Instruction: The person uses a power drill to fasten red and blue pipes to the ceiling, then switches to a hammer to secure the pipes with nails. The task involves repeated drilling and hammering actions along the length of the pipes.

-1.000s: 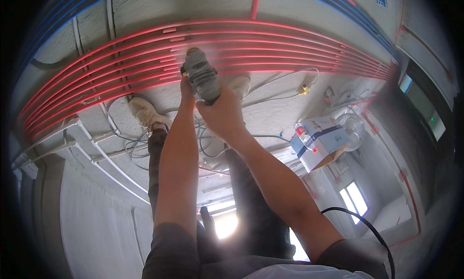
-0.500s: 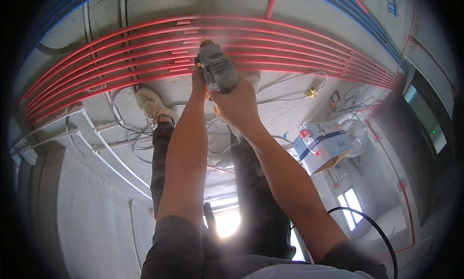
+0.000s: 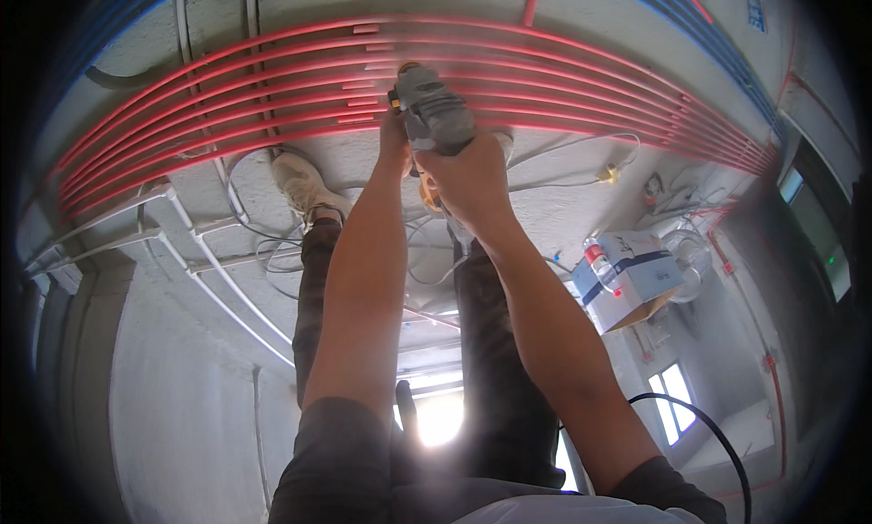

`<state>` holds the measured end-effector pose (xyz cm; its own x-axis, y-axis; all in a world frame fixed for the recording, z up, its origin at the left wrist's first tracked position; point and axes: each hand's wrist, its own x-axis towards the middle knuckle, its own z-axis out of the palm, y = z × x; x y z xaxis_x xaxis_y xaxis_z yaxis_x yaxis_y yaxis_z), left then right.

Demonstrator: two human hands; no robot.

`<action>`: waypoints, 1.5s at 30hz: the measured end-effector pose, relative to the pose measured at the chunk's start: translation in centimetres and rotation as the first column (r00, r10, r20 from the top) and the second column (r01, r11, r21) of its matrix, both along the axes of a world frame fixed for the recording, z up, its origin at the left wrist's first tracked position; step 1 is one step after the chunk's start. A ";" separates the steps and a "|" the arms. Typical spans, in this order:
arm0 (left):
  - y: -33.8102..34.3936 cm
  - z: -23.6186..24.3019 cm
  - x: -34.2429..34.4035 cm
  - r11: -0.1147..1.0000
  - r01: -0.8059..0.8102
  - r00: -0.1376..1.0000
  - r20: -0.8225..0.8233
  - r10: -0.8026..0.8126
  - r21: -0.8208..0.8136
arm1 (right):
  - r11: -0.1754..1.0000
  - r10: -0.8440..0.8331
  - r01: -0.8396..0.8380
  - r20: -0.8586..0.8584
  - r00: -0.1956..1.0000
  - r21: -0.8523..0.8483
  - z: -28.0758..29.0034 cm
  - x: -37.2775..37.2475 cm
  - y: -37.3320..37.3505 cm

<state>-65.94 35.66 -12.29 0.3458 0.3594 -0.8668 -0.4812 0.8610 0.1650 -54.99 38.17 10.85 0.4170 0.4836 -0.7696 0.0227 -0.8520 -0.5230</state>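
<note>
Grey and orange, the power tool (image 3: 438, 115) has its nose over the red pipes (image 3: 563, 93) along the floor (image 3: 545, 165); your right hand (image 3: 472, 179) keeps its grip clamped on the rear, your left hand (image 3: 394, 144) its grip around the left side.

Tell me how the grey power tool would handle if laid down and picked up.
The grey power tool is probably weighty: it looks bulky, with the left hand and right hand both on it. Its hard-looking casing should stay stiff. Its rounded body might roll.
</note>
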 end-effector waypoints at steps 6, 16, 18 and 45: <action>-1.9 2.2 0.1 0.955 -0.194 0.958 0.167 0.234 -0.226 | 0.998 -0.038 0.039 -0.025 0.999 0.053 4.7 0.1 0.1; -5.0 10.0 -1.8 0.983 -0.088 0.990 0.093 0.104 -0.159 | 0.994 -0.079 0.079 0.003 0.997 -0.070 14.4 -1.6 -4.2; -5.8 9.3 -2.5 0.994 -0.033 0.997 0.060 0.040 -0.106 | 0.994 -0.091 0.092 0.018 0.996 -0.062 13.0 -2.4 -5.1; -5.3 5.3 -1.7 0.998 0.027 0.991 -0.129 -0.035 -0.065 | 0.981 -0.173 0.169 -0.041 0.984 -0.098 6.0 -2.1 -6.4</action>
<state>-67.62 30.32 -6.97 0.2391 0.2937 -0.9255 -0.4319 0.8858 0.1695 -57.11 31.80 16.88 0.4475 0.3329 -0.8300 -0.1516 -0.8865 -0.4373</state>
